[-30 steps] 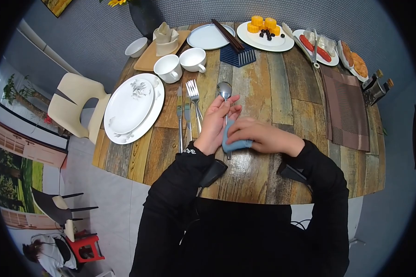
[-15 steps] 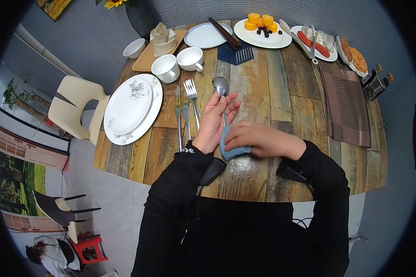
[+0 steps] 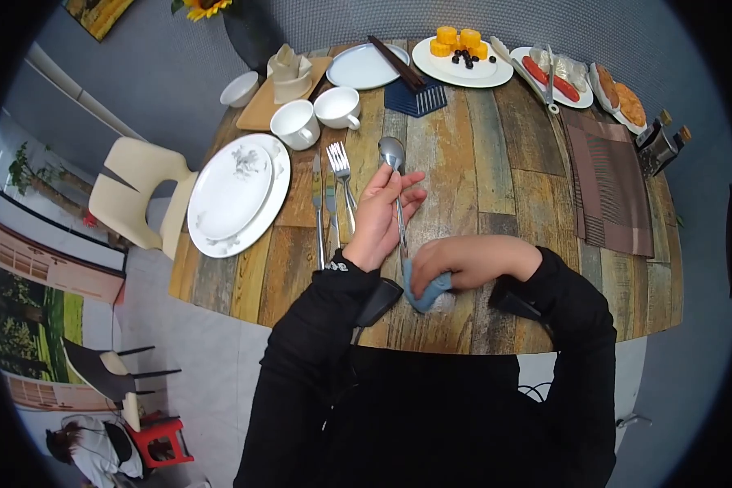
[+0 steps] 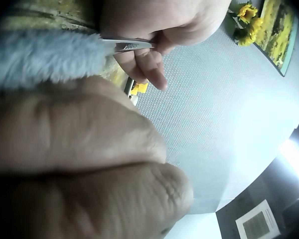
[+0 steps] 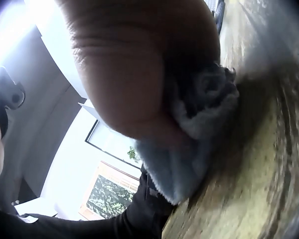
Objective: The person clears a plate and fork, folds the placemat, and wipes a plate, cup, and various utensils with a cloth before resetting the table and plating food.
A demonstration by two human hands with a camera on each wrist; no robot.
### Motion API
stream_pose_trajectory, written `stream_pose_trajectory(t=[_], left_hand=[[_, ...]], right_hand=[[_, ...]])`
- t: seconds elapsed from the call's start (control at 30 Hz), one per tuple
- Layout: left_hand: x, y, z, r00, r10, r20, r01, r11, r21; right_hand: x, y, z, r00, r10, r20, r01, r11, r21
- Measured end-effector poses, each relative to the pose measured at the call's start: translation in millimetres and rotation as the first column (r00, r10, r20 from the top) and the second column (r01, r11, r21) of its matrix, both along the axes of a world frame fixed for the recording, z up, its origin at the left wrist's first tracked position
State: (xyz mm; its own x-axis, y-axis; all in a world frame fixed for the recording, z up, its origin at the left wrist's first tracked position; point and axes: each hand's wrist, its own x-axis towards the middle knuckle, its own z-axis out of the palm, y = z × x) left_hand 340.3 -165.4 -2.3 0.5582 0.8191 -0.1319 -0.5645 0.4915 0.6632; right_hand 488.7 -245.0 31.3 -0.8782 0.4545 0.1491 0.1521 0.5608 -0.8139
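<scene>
A metal spoon (image 3: 391, 151) points away from me, bowl at the far end, above the table's middle. My left hand (image 3: 375, 221), palm up, pinches it just below the bowl between thumb and fingers. Bunched in my right hand (image 3: 481, 259) is a fluffy blue cloth (image 3: 425, 296), gripped around the near end of the spoon's handle and covering that end. The left wrist view shows the bare metal handle (image 4: 135, 46) between cloth and fingers. In the right wrist view, the cloth (image 5: 174, 167) hangs from the curled hand close over the wooden tabletop.
Left of the spoon lie a fork (image 3: 339, 160) and knives (image 3: 318, 203), beside stacked white plates (image 3: 242, 189). White cups (image 3: 295, 126), a plate of corn and dark berries (image 3: 468, 75), and a sausage plate (image 3: 581, 96) stand farther back. A brown placemat (image 3: 614, 191) lies right.
My right hand has slid the cloth toward me along the handle to its near end, baring more of the metal. The left hand keeps its hold near the bowl.
</scene>
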Motion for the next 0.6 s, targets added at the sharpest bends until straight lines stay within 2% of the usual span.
stream_pose_trajectory(t=[0.03, 0.07, 0.13, 0.17, 0.2, 0.23, 0.27, 0.33, 0.47, 0.53, 0.6], left_hand=[[0, 1, 0, 1.0, -0.014, -0.009, 0.014, 1.0, 0.017], [1, -1, 0, 1.0, 0.003, -0.022, -0.002, 1.0, 0.025], [3, -3, 1, 0.999, 0.043, -0.031, -0.042, 0.999, 0.026], [4, -2, -3, 0.999, 0.032, -0.037, -0.03, 0.999, 0.041], [4, 1, -10, 0.999, 0.039, -0.004, -0.039, 0.999, 0.036], [4, 4, -17, 0.998, 0.045, 0.031, -0.046, 0.999, 0.028], [4, 1, -11, 0.998, 0.054, 0.018, -0.054, 0.999, -0.007], [3, 1, -8, 0.999, 0.044, 0.002, -0.044, 0.999, -0.014], [3, 0, -8, 0.998, 0.061, 0.008, -0.061, 0.997, -0.043], [5, 0, -7, 0.997, 0.075, -0.026, -0.076, 0.996, -0.043], [4, 1, -6, 0.994, 0.088, -0.058, -0.091, 0.995, -0.05]], right_hand=[[5, 2, 2, 0.999, 0.046, 0.017, -0.044, 0.996, -0.072], [11, 2, 6, 1.0, 0.031, 0.007, -0.03, 0.998, -0.052], [25, 2, 17, 0.983, -0.149, 0.109, 0.168, 0.967, -0.19], [32, 4, 17, 0.982, -0.162, 0.101, 0.178, 0.968, -0.176], [38, 7, 16, 0.944, -0.32, 0.075, 0.322, 0.947, -0.008], [42, 8, 14, 0.885, -0.465, 0.025, 0.456, 0.877, 0.153], [45, 6, 14, 0.88, -0.474, 0.02, 0.465, 0.87, 0.163], [48, 2, 15, 0.779, -0.624, 0.062, 0.574, 0.749, 0.33], [43, -9, 22, 0.813, -0.565, 0.14, 0.496, 0.798, 0.342], [35, -18, 26, 0.717, -0.695, 0.042, 0.591, 0.639, 0.492], [25, -21, 43, 0.716, -0.698, 0.01, 0.604, 0.626, 0.494]])
